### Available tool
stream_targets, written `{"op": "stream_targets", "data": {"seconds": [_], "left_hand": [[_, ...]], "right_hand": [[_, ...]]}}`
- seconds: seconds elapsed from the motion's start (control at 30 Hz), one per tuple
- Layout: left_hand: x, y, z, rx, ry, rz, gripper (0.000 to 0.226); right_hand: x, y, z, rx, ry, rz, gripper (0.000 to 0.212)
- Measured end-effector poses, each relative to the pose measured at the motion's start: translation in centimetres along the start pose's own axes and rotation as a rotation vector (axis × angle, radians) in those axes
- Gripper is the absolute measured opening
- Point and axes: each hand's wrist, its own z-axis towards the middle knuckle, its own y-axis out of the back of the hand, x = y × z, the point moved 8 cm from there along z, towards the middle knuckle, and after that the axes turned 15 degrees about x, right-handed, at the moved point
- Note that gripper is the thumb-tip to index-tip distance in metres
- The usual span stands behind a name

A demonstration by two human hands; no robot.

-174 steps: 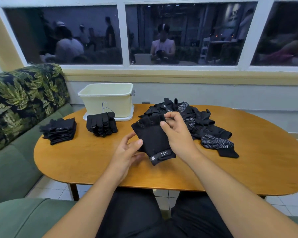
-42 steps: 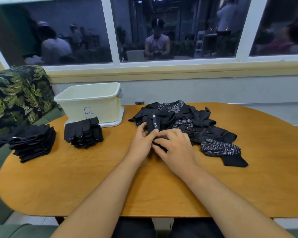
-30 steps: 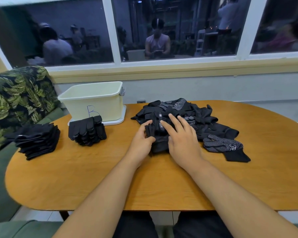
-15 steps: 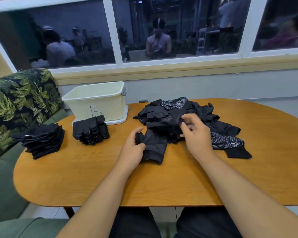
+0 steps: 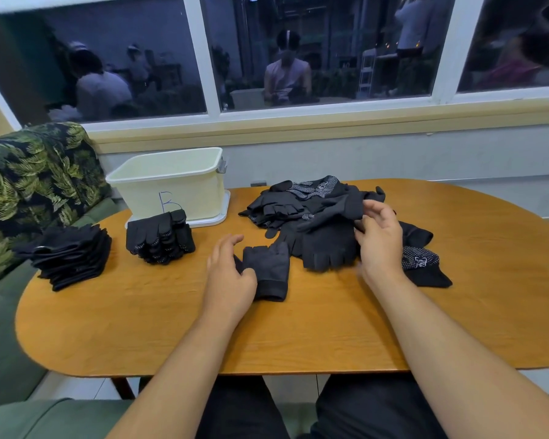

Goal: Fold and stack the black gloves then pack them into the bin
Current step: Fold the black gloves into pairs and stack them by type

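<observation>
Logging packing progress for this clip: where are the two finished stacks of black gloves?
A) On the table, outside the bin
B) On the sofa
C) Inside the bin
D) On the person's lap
A: one stack lies on the table just in front of the bin, and the other stack lies near the table's left edge.

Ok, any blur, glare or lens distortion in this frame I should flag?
Head view: the right hand is slightly motion-blurred; the window glass mirrors the lit room; the wide-angle lens leans and bows the window frames; the loose pile of black gloves merges into one dark mass.
</observation>
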Motion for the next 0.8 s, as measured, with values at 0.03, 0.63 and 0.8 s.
{"op": "stream_targets", "data": {"seconds": [0.03,0.63,0.8], "left_hand": [[-0.3,0.3,-0.2,-0.025,-0.046,0.082,0.066],[0.0,-4.4,-2.0,0.411,-0.050,0.659,0.053],[-1.0,-3.6,-2.8,0.319,-0.069,0.678,0.050]], "right_hand": [[0.1,0.0,-0.2,-0.003,-0.010,0.006,0.031],[0.9,2.3,-1.5,-0.143,-0.027,-0.328,0.030],[1.6,2.4,-1.9,-0.149,0.013,-0.393,0.036]]}}
